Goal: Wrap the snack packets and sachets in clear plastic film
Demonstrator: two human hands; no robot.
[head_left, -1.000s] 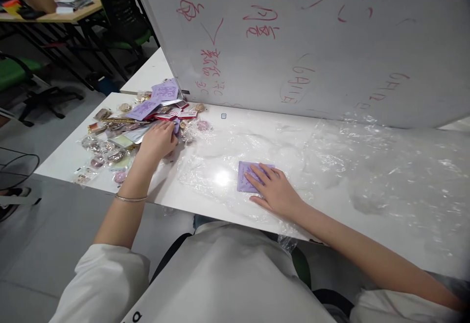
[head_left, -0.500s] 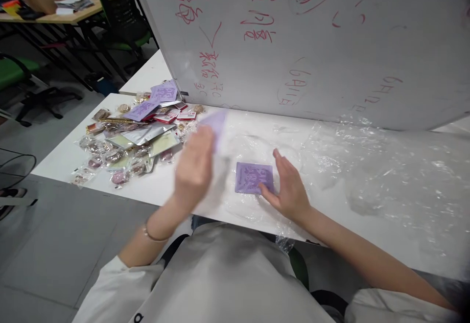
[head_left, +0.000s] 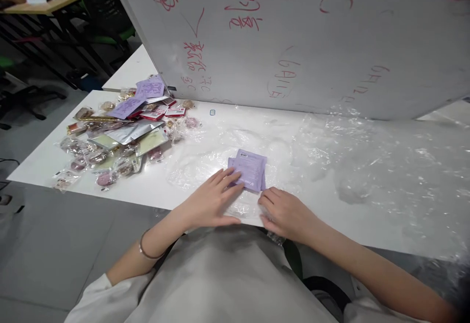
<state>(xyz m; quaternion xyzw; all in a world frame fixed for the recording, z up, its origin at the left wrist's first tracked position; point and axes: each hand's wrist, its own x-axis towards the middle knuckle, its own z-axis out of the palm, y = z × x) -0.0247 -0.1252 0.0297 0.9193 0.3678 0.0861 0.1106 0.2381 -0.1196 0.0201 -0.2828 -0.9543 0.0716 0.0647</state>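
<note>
Two purple sachets (head_left: 251, 169) lie stacked on clear plastic film (head_left: 205, 151), the upper one turned slightly against the lower. My left hand (head_left: 215, 198) rests with fingers spread, its fingertips on the left side of the sachets and its thumb near the table's front edge. Just below the sachets' right corner, my right hand (head_left: 288, 213) has its fingers curled closed at the near edge of the film. The part of the film between those fingers is mostly hidden.
A heap of small wrapped packets (head_left: 128, 132) and more purple sachets covers the table's left end. A whiteboard (head_left: 286, 44) with red writing stands along the back. Crumpled plastic film (head_left: 385, 176) spreads over the right side. Behind at left is a black chair (head_left: 99, 10).
My left hand has brought a second purple sachet from the left and laid it on the first. My right hand has moved down toward the table edge, its fingers now closed. The view has shifted.
</note>
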